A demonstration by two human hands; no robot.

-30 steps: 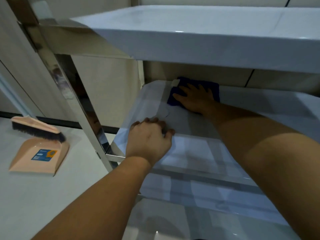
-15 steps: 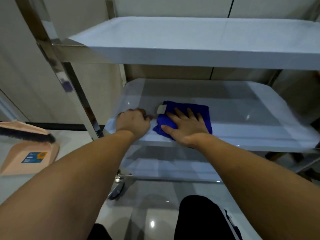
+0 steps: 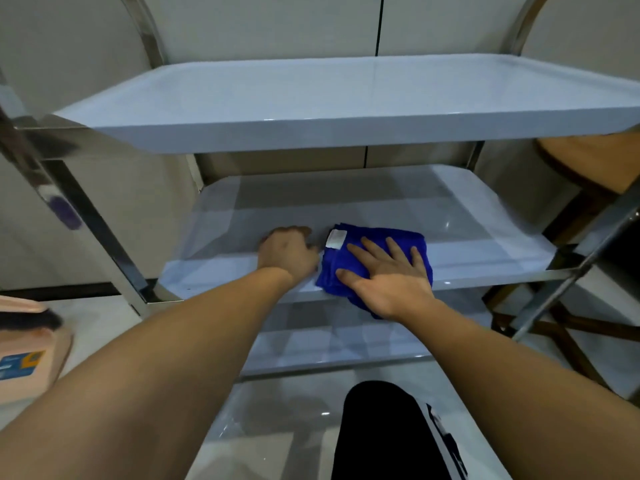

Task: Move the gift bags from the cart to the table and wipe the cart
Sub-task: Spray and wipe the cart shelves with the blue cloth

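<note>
A person faces a steel cart [image 3: 104,244] with three white shelves, and everything here is placed against its middle shelf [image 3: 485,244]. The right hand [image 3: 388,275] lies flat on a folded blue cloth [image 3: 381,237], fingers [image 3: 367,252] straight and spread, palm pressing the cloth down onto the front part of that shelf. The cloth's near edge hangs a little over the shelf's front rim, and a small white label [image 3: 335,239] shows at its far left corner. The left hand [image 3: 287,252] rests on the same shelf just left of the cloth, touching or nearly touching the cloth's left edge; its fingers are curled down and inward over the shelf surface, and whether they grip the shelf or simply rest there as a loose fist cannot be told, since the fingertips are hidden behind the knuckles.

Above the middle shelf sits the top shelf [image 3: 311,133], seen from slightly above. Below it lies the bottom shelf [image 3: 346,344], partly covered by both forearms. No gift bags show on any shelf of the cart.

To the left of the middle shelf, down on the pale floor [image 3: 97,323], stands a peach dustpan [image 3: 31,362] with a blue sticker and a dark-bristled brush [image 3: 27,318] resting on it. To the right of the shelf, beyond the cart's frame, is a round wooden stool [image 3: 595,164] with crossed legs. In front of and below the shelf, a dark-clothed knee [image 3: 381,431] rises into view
</note>
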